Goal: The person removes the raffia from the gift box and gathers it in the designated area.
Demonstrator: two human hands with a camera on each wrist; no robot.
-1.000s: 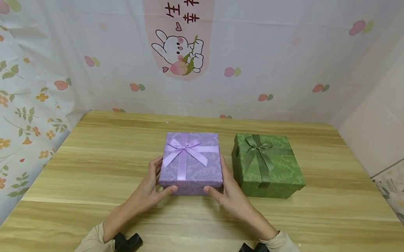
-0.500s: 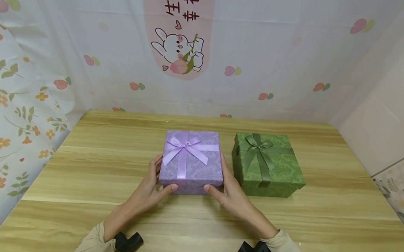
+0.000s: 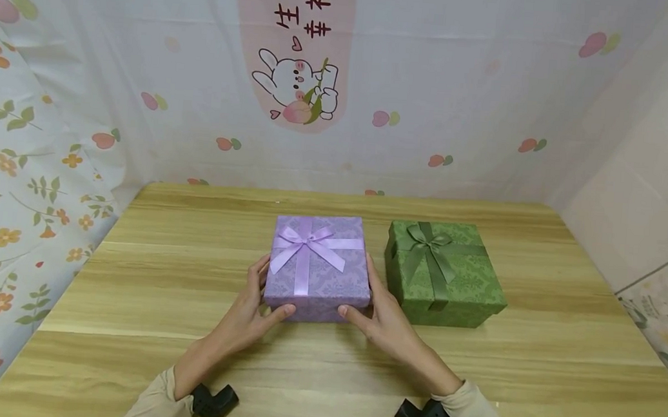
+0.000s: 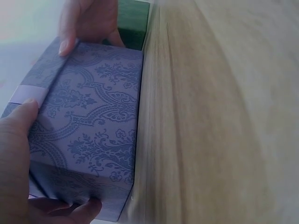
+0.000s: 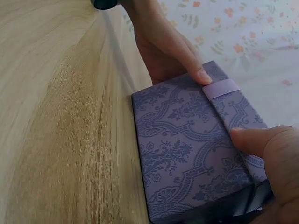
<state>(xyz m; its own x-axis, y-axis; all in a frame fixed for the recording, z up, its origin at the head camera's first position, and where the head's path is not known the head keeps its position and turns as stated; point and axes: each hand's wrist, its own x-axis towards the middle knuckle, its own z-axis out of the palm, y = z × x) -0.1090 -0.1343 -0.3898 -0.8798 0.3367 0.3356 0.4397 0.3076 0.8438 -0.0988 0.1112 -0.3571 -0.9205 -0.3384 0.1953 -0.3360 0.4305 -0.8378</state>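
A purple gift box (image 3: 329,279) with a damask pattern and a lilac ribbon bow (image 3: 305,240) on its lid sits on the table. My left hand (image 3: 245,312) grips its left side, thumb on the front face and fingers along the side. On the opposite side my right hand (image 3: 387,322) holds it the same way. Both thumbs touch the front near the lid's lower edge, as the left wrist view of the box (image 4: 88,107) and the right wrist view of it (image 5: 182,140) show. The lid is on. The box's far side is hidden.
A green gift box (image 3: 451,275) with a green bow stands just right of the purple one, close to my right hand. The wooden table (image 3: 191,250) ends at a printed white cloth (image 3: 436,80) behind it. Black curved pieces (image 3: 214,400) are at both wrists.
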